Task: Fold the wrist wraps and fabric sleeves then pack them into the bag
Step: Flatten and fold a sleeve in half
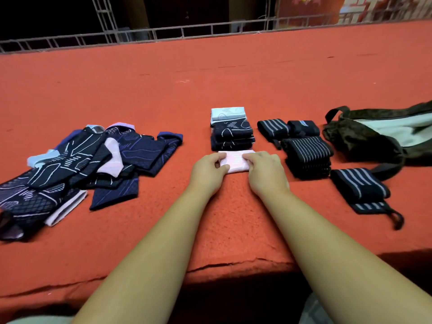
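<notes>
A folded pink sleeve [235, 162] lies on the red carpeted platform [210, 85] in front of me. My left hand [208, 173] pinches its left edge and my right hand [266, 171] grips its right edge. Just behind it sits a row of folded sleeves [231, 129], dark ones with a pale blue one at the far end. A heap of unfolded dark patterned sleeves [77, 164] spreads out at the left. Rolled black striped wrist wraps [306, 150] lie at the right, one more wrap [361, 189] nearer me. The dark open bag [364, 134] lies at the far right.
The platform's front edge [233, 265] runs just below my forearms, with dark floor beneath. A metal railing [163, 33] borders the far side. Bare red carpet stretches between the items and the railing.
</notes>
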Demonstrator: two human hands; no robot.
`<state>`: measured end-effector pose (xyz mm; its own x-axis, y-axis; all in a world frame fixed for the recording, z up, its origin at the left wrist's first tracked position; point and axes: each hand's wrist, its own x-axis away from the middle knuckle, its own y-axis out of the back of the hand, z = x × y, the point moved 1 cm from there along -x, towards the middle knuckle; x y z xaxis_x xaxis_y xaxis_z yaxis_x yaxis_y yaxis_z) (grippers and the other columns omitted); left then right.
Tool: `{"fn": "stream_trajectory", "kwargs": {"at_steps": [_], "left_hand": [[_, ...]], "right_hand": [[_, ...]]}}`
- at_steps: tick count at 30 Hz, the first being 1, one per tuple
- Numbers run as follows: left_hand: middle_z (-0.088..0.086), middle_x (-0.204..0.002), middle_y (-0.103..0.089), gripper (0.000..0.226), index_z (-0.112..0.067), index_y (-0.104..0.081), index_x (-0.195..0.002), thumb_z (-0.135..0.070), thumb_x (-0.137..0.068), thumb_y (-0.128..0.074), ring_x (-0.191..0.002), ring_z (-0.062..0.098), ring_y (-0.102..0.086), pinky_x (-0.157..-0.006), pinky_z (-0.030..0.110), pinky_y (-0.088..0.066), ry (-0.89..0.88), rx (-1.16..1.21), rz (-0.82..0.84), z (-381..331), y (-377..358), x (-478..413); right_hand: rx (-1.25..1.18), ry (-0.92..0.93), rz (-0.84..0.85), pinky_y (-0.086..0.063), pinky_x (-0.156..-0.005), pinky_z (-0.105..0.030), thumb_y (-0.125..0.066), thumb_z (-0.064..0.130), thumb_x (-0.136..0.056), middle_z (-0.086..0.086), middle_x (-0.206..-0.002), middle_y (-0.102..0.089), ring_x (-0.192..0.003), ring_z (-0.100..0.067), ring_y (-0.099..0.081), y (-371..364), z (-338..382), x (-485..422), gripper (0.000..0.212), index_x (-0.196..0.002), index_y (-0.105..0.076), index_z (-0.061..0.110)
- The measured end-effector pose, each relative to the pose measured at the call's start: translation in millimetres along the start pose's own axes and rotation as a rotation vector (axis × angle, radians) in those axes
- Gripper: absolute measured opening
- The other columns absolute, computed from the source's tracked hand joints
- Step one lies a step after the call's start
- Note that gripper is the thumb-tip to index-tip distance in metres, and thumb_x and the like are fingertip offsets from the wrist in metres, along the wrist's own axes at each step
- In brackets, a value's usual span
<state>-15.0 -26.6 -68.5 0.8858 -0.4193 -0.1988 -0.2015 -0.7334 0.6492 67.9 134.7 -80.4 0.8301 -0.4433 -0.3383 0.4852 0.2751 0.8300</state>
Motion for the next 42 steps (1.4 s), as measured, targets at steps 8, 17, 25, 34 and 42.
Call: {"fn": "stream_trajectory", "kwargs": {"at_steps": [8, 17, 25, 34, 42], "left_hand": [[0.013, -0.147, -0.06, 0.045, -0.014, -0.064, -0.145, -0.022, -0.101, -0.07, -0.133, 0.03, -0.058, -0.111, 0.031, -0.04, 0.019, -0.138, 0.076, -4.3, -0.9, -6.0], [0.008, -0.143, -0.06, 0.058, -0.023, -0.062, -0.147, -0.003, -0.093, -0.064, -0.121, 0.028, -0.065, -0.103, 0.03, -0.05, 0.146, -0.024, 0.202, -14.4, 13.4, -1.8], [0.003, -0.122, -0.07, 0.037, -0.02, -0.071, -0.123, -0.001, -0.092, -0.061, -0.108, 0.021, -0.069, -0.101, 0.03, -0.051, 0.176, 0.032, 0.058, 11.3, 59.2, 22.1], [0.009, -0.109, -0.065, 0.041, -0.018, -0.077, -0.106, 0.004, -0.081, -0.053, -0.109, 0.037, -0.054, -0.089, 0.044, -0.046, 0.049, -0.48, -0.226, 59.3, 138.4, 20.4], [0.014, -0.11, -0.07, 0.038, -0.004, -0.078, -0.107, 0.009, -0.079, -0.056, -0.112, 0.038, -0.061, -0.097, 0.042, -0.047, 0.061, -0.421, -0.322, 107.4, 160.1, 11.0]], "right_hand": [[0.007, -0.033, 0.081, -0.044, -0.104, -0.044, -0.046, 0.026, -0.109, 0.0, -0.141, -0.059, -0.123, -0.032, -0.047, 4.2, 1.4, 1.0, 0.04, -0.142, -0.065, 0.037], [-0.159, -0.056, 0.047, -0.042, -0.109, -0.037, -0.058, 0.022, -0.102, -0.009, -0.139, -0.052, -0.123, -0.034, -0.055, 13.8, -0.4, 6.4, 0.035, -0.132, -0.073, 0.033], [-0.262, -0.059, -0.108, -0.045, -0.1, -0.041, -0.058, 0.018, -0.094, -0.001, -0.113, -0.052, -0.11, -0.03, -0.055, 28.0, 25.3, 13.9, 0.019, -0.1, -0.074, 0.026], [-0.333, 0.093, 0.012, -0.049, -0.095, -0.043, -0.061, 0.021, -0.091, -0.004, -0.104, -0.061, -0.106, -0.03, -0.058, -9.4, 110.2, 5.1, 0.016, -0.093, -0.077, 0.024], [-0.313, 0.186, 0.182, -0.051, -0.09, -0.039, -0.059, 0.021, -0.094, 0.001, -0.102, -0.069, -0.101, -0.024, -0.065, -51.0, 142.7, 7.8, 0.016, -0.097, -0.074, 0.023]]}}
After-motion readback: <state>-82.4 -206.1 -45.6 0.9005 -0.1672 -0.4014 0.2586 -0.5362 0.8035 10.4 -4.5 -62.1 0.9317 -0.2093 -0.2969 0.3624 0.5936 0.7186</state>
